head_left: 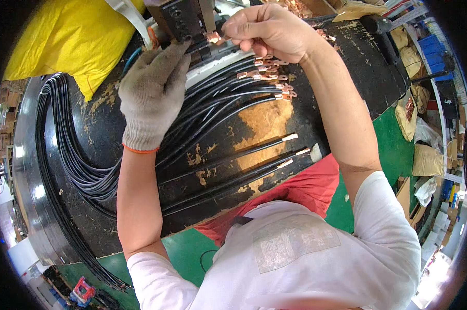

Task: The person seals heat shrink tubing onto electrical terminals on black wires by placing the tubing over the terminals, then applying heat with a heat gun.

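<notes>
Copper lug [213, 37] at the far side of the table [259, 124], by a dark press [181, 19]: the bare right hand [275, 33] pinches its right end between thumb and forefinger, the other fingers curled. The gloved left hand [156, 85], just left of the press, keeps its fingers pressed together, tips toward the lug; whether they grip anything cannot be told. Black cables [91, 175] loop across the left, more lugs [267, 70] clustered at their right ends. Nearer lie separate cables [264, 146]; far left, a yellow sack [73, 41].
</notes>
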